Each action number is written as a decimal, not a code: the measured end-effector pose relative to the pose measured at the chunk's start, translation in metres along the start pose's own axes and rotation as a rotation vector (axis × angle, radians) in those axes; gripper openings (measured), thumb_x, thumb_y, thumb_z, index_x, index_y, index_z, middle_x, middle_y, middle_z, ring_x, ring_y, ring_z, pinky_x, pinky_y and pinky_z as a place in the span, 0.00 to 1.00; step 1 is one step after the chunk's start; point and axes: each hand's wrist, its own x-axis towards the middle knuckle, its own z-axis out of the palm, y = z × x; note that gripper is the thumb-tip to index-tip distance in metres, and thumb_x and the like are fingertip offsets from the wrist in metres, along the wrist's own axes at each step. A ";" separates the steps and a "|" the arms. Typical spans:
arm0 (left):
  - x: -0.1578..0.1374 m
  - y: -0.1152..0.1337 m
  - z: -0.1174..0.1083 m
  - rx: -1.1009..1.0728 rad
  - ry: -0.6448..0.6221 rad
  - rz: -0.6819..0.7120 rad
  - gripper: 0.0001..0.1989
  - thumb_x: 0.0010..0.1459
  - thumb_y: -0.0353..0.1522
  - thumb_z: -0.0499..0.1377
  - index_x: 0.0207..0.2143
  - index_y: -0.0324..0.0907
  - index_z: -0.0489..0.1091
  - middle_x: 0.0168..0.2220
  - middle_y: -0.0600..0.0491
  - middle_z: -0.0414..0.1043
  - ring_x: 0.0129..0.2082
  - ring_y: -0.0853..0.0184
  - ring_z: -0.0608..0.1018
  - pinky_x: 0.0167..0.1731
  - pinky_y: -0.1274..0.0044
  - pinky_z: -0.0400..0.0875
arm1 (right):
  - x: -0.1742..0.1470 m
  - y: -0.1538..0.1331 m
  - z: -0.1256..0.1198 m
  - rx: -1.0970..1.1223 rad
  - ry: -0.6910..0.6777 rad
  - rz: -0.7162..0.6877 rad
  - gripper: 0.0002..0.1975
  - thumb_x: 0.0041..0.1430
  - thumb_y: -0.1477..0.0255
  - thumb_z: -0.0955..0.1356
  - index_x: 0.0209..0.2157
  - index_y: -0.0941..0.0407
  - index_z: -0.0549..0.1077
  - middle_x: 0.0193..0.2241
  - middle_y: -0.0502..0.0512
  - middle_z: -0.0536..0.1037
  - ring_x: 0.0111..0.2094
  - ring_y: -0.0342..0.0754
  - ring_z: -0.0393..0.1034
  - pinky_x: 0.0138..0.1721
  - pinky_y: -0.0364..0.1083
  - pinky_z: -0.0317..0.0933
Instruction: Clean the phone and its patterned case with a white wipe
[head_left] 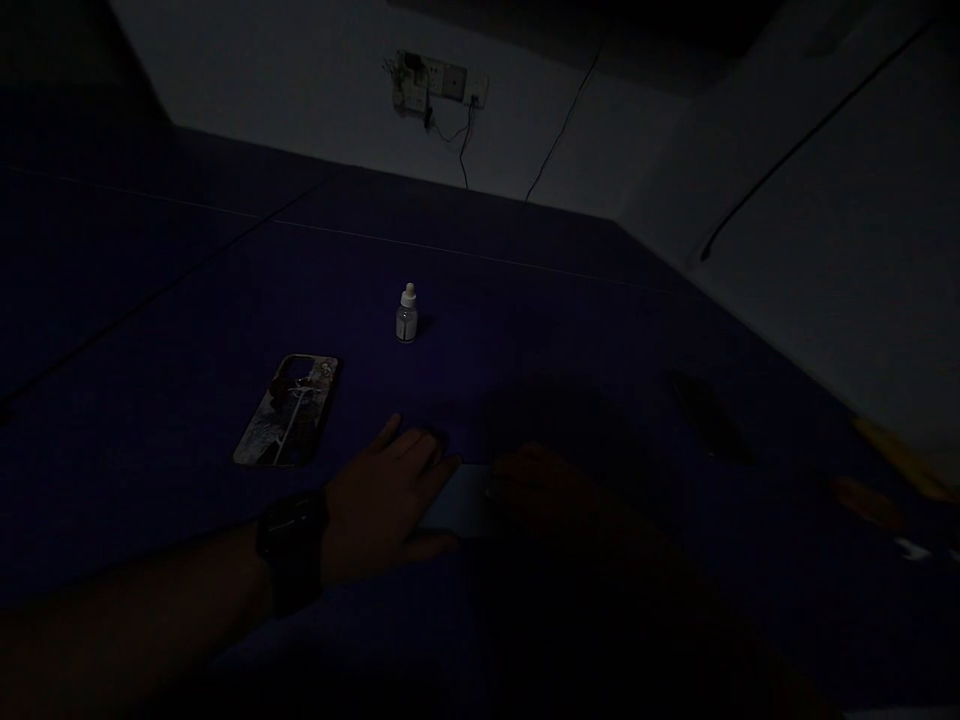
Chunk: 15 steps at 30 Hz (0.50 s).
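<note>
A flat, pale bluish rectangular thing (pixel 463 500) lies low between my two hands; its kind is hard to make out in the dark. My left hand (pixel 390 495), with a black watch (pixel 292 525) on its wrist, grips its left end between thumb and fingers. Over its right end is my right hand (pixel 536 480), closed on it but deep in shadow. A phone case (pixel 289 410) with a dark printed picture lies beyond my left wrist. Farther off, a small white-capped dropper bottle (pixel 406 318) stands upright.
Everything rests on a dark blue surface (pixel 495 310). A dark flat object (pixel 709 415) lies to the right, near a yellow item (pixel 904 460) and an orange-brown one (pixel 870 503) by the wall. Sockets (pixel 442 80) with cables are on the back wall.
</note>
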 end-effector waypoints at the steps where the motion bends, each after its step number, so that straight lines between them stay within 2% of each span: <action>1: 0.000 0.000 0.000 0.004 -0.003 0.002 0.36 0.57 0.49 0.65 0.61 0.37 0.64 0.52 0.40 0.68 0.53 0.49 0.71 0.60 0.47 0.58 | -0.002 0.001 -0.001 0.001 -0.001 0.017 0.09 0.63 0.83 0.65 0.38 0.58 0.75 0.38 0.58 0.77 0.36 0.51 0.69 0.41 0.52 0.64; 7: 0.001 0.000 0.001 0.007 0.013 -0.007 0.36 0.56 0.48 0.66 0.60 0.38 0.65 0.51 0.41 0.69 0.53 0.49 0.72 0.60 0.47 0.58 | -0.020 0.008 -0.004 -0.001 0.046 0.107 0.12 0.63 0.83 0.64 0.38 0.56 0.77 0.37 0.57 0.78 0.36 0.51 0.70 0.41 0.51 0.63; 15: 0.002 0.000 0.000 -0.017 -0.016 -0.006 0.36 0.56 0.48 0.66 0.61 0.38 0.64 0.52 0.41 0.68 0.54 0.48 0.71 0.61 0.47 0.56 | -0.020 0.006 0.000 -0.027 0.032 -0.008 0.13 0.63 0.83 0.63 0.42 0.57 0.75 0.40 0.57 0.78 0.38 0.50 0.69 0.44 0.52 0.63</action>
